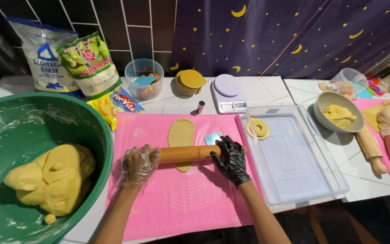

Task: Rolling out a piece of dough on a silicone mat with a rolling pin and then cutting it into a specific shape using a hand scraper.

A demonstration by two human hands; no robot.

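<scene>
Here both hands, left (pixel 138 165) and right (pixel 230 158), grip a rolling pin (pixel 186 153) near white (pixel 46 56) and green (pixel 91 63) bags.

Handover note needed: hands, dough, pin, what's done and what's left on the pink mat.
Left hand, in a clear plastic glove, presses on the left end of the wooden rolling pin. Right hand, in a black glove, presses on its right end.
The pin lies across an oval dough sheet on the pink mat.
Done: this piece is rolled flat above the pin; one dough ring sits in the clear tray.
Left: the sheet is uncut; a big dough lump waits in the green bowl.
</scene>
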